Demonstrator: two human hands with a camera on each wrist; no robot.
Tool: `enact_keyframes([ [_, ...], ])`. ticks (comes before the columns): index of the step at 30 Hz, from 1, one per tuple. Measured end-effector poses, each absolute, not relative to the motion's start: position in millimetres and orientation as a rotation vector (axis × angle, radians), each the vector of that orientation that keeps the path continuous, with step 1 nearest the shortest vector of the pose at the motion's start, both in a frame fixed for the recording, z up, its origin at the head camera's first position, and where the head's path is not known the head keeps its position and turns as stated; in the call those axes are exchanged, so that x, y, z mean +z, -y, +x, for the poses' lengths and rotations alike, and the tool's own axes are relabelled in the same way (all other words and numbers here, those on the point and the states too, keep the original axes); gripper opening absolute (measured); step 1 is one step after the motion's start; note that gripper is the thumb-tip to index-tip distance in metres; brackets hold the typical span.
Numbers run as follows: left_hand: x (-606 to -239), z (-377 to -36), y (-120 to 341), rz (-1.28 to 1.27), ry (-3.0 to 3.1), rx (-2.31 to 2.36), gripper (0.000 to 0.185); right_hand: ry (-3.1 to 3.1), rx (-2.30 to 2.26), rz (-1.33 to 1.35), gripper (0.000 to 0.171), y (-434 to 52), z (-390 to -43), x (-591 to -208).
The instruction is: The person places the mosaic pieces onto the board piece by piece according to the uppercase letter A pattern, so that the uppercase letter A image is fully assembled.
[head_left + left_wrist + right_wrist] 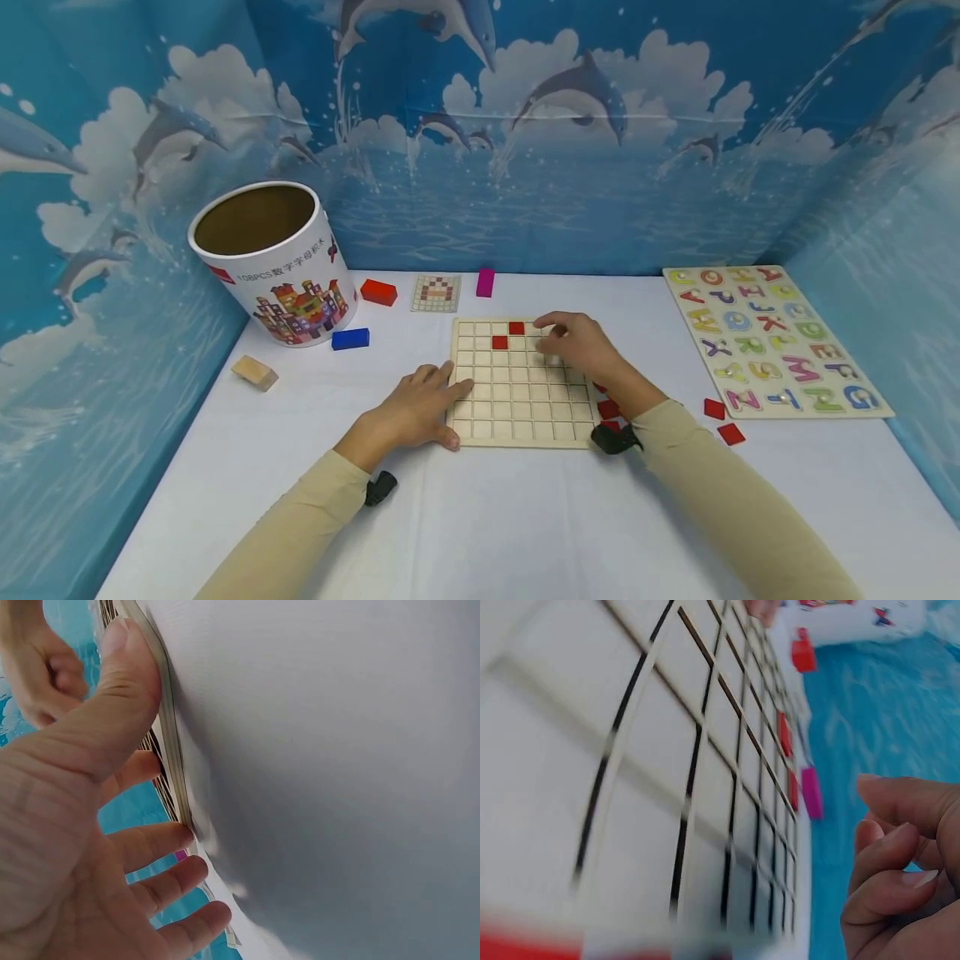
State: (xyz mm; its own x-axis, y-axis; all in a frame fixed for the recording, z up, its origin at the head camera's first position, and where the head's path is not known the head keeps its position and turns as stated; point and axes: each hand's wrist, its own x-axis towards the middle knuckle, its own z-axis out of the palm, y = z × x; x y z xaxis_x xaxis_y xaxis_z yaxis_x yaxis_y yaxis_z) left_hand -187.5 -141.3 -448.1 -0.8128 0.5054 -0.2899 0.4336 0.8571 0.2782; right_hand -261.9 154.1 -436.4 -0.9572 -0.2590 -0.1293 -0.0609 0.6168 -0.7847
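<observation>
A wooden grid board [517, 387] lies at the middle of the white table. Two red tiles [507, 335] sit in its upper rows. My left hand [438, 400] rests flat on the table, fingers straight against the board's left edge [169, 750] and thumb at its front corner. My right hand [570, 346] hovers over the board's upper right cells. Its fingers [900, 862] are curled, and no tile shows between them. Three loose red tiles [607, 410] lie by my right wrist and further right [722, 421].
A white cardboard tub [273, 258] stands open at the back left, with a red block [378, 292], a blue block [350, 338] and a plain wooden block [255, 372] nearby. A pattern card [435, 293] and a magenta block [485, 282] lie behind the board. An alphabet puzzle [772, 342] fills the right side.
</observation>
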Motion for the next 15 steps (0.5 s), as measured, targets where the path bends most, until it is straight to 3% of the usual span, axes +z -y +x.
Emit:
enact_keyframes([
  [15, -448.7, -185.8, 141.2, 0.725, -2.688, 0.271, 0.096, -2.659, -1.206, 0.177, 0.07, -347.0, -155.1, -440.2],
])
